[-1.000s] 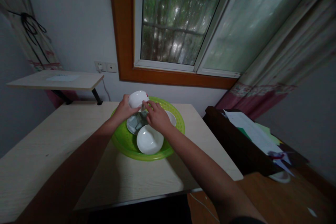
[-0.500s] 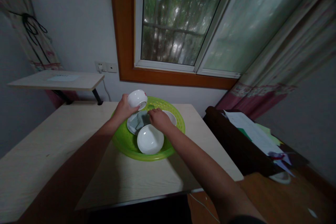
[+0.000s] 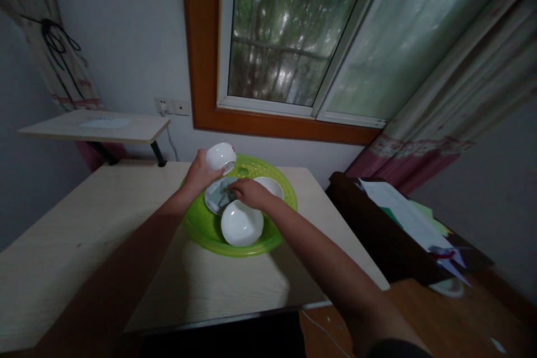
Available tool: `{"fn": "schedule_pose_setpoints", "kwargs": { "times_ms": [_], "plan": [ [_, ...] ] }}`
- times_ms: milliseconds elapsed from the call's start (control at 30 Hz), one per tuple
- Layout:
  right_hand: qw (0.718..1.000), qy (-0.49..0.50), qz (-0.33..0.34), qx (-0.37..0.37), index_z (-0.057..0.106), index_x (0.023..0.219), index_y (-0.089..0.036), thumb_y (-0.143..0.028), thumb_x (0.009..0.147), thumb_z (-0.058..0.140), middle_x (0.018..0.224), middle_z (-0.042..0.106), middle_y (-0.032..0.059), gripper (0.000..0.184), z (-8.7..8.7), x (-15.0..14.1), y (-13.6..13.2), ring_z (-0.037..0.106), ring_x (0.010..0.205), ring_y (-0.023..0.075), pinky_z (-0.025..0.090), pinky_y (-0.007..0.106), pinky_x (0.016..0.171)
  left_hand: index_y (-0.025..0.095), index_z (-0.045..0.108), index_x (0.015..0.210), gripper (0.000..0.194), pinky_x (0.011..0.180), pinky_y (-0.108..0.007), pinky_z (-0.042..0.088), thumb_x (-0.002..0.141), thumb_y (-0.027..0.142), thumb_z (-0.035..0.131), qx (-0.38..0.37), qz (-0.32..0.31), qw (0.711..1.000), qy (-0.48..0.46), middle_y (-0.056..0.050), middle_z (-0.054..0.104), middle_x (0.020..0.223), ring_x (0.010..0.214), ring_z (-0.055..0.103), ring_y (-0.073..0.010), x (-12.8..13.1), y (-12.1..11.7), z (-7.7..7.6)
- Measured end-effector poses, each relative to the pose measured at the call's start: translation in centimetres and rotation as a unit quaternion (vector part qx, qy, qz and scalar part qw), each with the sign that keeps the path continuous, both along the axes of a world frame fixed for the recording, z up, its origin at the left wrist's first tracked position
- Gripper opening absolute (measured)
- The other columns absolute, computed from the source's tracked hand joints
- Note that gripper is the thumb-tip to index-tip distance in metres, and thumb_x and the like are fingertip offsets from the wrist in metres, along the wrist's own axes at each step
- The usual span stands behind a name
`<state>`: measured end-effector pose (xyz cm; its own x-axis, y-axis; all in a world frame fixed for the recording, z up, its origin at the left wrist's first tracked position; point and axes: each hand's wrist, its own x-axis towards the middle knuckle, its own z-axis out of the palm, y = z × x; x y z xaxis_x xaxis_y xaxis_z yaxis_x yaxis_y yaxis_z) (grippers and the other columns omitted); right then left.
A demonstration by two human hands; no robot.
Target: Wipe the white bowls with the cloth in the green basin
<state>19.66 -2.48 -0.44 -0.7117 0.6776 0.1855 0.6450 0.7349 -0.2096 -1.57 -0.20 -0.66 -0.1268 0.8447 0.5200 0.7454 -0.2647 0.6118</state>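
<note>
My left hand [image 3: 199, 172] grips a small white bowl [image 3: 221, 156], tilted on its side above the far left rim of a green plastic basin [image 3: 282, 224]. My right hand [image 3: 250, 192] reaches down into the basin with its fingers closed on a grey cloth [image 3: 220, 194] that lies on a white plate [image 3: 211, 201]. A white bowl [image 3: 241, 224] sits at the near side of the basin. Another white bowl [image 3: 271, 185] lies behind my right hand.
The basin stands on a pale wooden table [image 3: 84, 229] below a window [image 3: 289, 33]. A small raised shelf [image 3: 96, 126] is at the back left. A dark cabinet [image 3: 377, 229] with papers [image 3: 403, 207] stands to the right, beside a curtain.
My right hand dropped from the raised bowl down onto the grey cloth in the basin. My left hand kept the bowl held up in nearly the same spot.
</note>
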Motion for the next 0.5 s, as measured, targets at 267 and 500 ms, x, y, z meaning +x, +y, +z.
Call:
{"fn": "schedule_pose_setpoints", "kwargs": {
  "times_ms": [267, 500],
  "plan": [
    [0.999, -0.021, 0.009, -0.049, 0.075, 0.109, -0.021, -0.002, 0.080, 0.059, 0.101, 0.076, 0.0054, 0.038, 0.1, -0.9, 2.3, 0.067, 0.085, 0.0178, 0.049, 0.028, 0.079, 0.019, 0.043, 0.116, 0.067, 0.085, -0.039, 0.052, 0.066, 0.048, 0.077, 0.006, -0.008, 1.000, -0.007, -0.015, 0.063, 0.113, 0.106, 0.065, -0.0316, 0.3, -0.1, 0.4],
    [0.995, 0.033, -0.047, -0.076, 0.075, 0.084, -0.014, -0.005, 0.068, 0.073, 0.068, 0.069, 0.0026, 0.019, -1.2, -2.5, 3.9, 0.059, 0.064, 0.0158, 0.046, 0.029, 0.067, 0.019, 0.042, 0.115, 0.065, 0.083, -0.039, 0.051, 0.068, 0.048, 0.075, 0.004, -0.020, 1.000, 0.006, -0.014, 0.062, 0.112, 0.105, 0.065, -0.0311, 0.4, 0.0, 0.5]
  ]
}}
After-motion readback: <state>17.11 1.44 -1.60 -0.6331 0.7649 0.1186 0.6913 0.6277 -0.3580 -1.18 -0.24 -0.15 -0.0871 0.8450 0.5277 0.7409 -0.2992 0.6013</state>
